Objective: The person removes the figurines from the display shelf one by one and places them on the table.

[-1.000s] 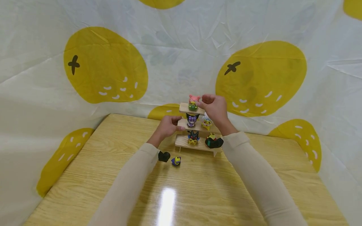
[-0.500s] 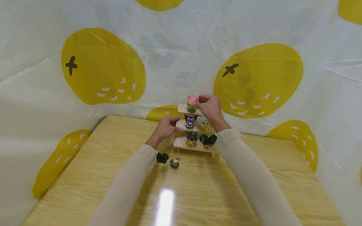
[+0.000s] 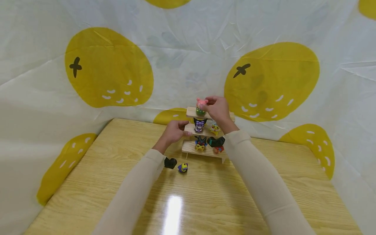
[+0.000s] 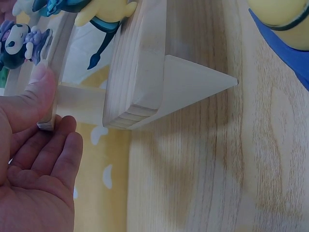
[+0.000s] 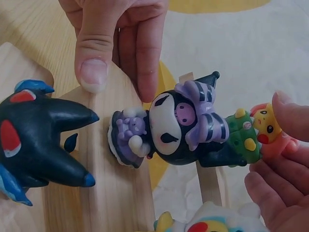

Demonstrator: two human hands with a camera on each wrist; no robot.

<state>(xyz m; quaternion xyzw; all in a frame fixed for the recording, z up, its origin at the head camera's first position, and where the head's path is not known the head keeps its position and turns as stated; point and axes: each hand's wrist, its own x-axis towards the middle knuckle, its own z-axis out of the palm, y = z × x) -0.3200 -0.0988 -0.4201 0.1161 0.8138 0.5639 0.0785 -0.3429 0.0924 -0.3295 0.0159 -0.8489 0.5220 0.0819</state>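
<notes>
your right hand [image 3: 218,108] has its thumb and fingers drawn in to the width of the pink-hooded figure [image 3: 201,101], pinching it between them; the figure stands upright over the top board, its green body just below your thumb. whether its base bears on the board, you cannot tell from here.

your left hand [image 3: 174,131] pinches the end of the middle board of the wooden stand [image 3: 191,112], thumb on top and fingers underneath, with just the board's thickness between them. just beyond that thumb, on the same board, stands the purple-and-black figure [image 3: 199,125], apart from your fingers. farther along and below your right fingers is the white-hooded figure [image 3: 215,128].

on the lowest board, below your left fingers and to their right, sits the black-eared figure [image 3: 201,144]; next to it a red figure [image 3: 218,149] is partly hidden by the black camera [image 3: 216,141] on your right wrist. nearer you than both hands' fingers, the blue-caped figure [image 3: 183,167] rests on the table [image 3: 117,156].
</notes>
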